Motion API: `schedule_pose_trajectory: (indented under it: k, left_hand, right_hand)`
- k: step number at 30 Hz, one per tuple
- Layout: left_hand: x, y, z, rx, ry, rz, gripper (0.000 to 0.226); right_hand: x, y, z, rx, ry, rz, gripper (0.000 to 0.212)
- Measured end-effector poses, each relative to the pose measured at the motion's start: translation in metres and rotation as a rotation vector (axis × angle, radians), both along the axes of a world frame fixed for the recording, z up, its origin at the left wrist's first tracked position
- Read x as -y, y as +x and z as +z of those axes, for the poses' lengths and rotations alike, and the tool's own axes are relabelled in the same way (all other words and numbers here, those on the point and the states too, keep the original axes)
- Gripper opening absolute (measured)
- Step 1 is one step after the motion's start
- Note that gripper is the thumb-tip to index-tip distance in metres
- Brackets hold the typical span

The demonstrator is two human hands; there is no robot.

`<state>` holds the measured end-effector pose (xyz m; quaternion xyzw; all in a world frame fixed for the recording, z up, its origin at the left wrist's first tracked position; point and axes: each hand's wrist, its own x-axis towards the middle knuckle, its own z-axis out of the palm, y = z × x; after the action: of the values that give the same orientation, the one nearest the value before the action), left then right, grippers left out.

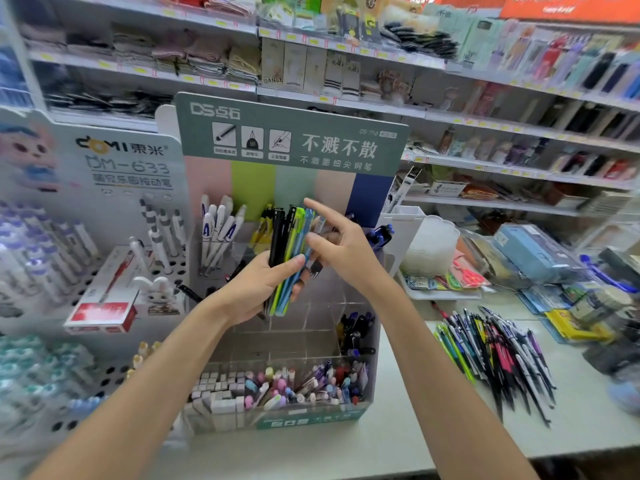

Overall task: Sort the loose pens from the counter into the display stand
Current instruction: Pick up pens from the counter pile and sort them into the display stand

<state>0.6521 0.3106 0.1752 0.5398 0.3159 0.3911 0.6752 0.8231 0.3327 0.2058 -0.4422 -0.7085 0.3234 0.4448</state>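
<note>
The left hand (256, 289) curls round an upright bundle of pens (289, 237), black, green and blue, in front of the display stand (291, 133). The right hand (341, 247) meets the bundle with forefinger and thumb straight; its other fingers are hidden, so any grasp is unclear. Loose pens (495, 355) lie heaped toward the counter's (415, 427) right end.

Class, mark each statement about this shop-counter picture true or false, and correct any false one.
1. The left hand grips a bundle of black, green and blue pens. True.
2. The heap of loose mixed-colour pens lies left of the green-headed clear plastic display stand. False: it lies right of it.
3. The right hand is a closed fist. False: its index finger and thumb are stretched out at the bundle.
4. White pens stand in the stand's back left compartment. True.
</note>
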Motion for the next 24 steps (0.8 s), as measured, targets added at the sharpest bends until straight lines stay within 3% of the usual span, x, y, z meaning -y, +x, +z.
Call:
schedule_pose_trajectory:
  k: [4,11,15,20,24]
  left_hand:
    - [0.006,-0.011,0.002,-0.007,0.024,0.047,0.018]
    - [0.012,-0.03,0.001,0.042,-0.023,0.097,0.035]
    - [0.011,-0.031,0.001,0.03,0.002,0.251,0.027]
    - [0.009,-0.034,0.001,0.041,0.018,0.312,0.02]
    - [0.0,-0.042,-0.004,0.033,-0.007,0.324,0.014]
  right_hand:
    - [0.009,-0.014,0.008,-0.101,-0.057,0.065,0.038]
    - [0.019,-0.034,0.004,-0.149,0.068,-0.082,0.025]
    - [0.017,-0.043,0.0,-0.226,0.033,-0.188,0.023]
    - [0.016,-0.037,0.006,-0.255,-0.021,-0.113,0.023]
    - [0.001,-0.008,0.025,-0.293,0.118,-0.326,0.021]
